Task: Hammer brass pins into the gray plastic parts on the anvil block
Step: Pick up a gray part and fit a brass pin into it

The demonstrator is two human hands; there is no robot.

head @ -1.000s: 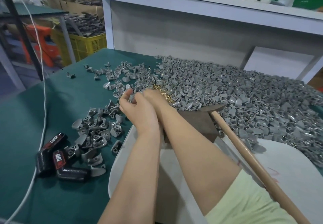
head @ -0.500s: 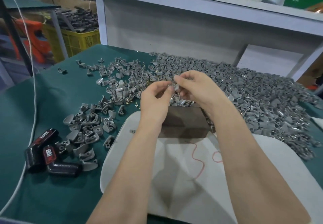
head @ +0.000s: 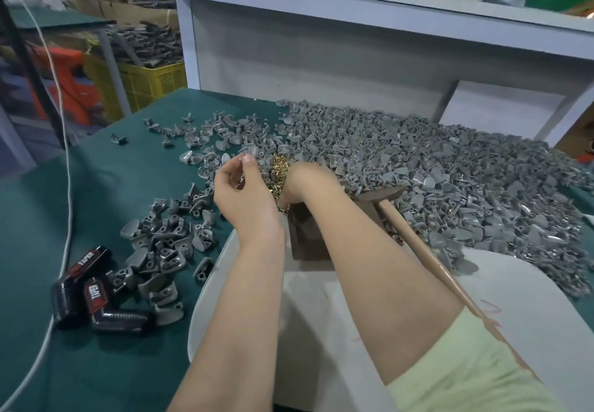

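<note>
Left grip: the left hand (head: 239, 193) is raised over the scattered parts, thumb and fingertips pinched narrow; whether something small sits in the pinch cannot be told. Right grip: the right hand (head: 297, 183) reaches across to the small heap of brass pins (head: 279, 170), fingers curled down and hidden behind the wrist; its state cannot be told.

Brass pins lie on the green-covered bench (head: 48, 218), at the near-left edge of the large pile of gray moulded plastic parts (head: 434, 170), just beyond both hands. A looser scatter of the same gray parts (head: 164, 235) lies to the left of the left forearm.

The dark brown rectangular anvil block (head: 305, 235) stands at the far edge of a white rounded board (head: 530, 299), mostly covered by the right forearm. No part can be made out on its visible face.

The hammer with pale wooden handle (head: 427, 257) lies to the right of the right forearm, its dark head at the block's far right corner, touching the gray pile; neither hand is on it.

Black glossy pieces labelled "TAPER" (head: 93, 296) lie near the bench's left front, beside a white cable (head: 66, 141).
</note>
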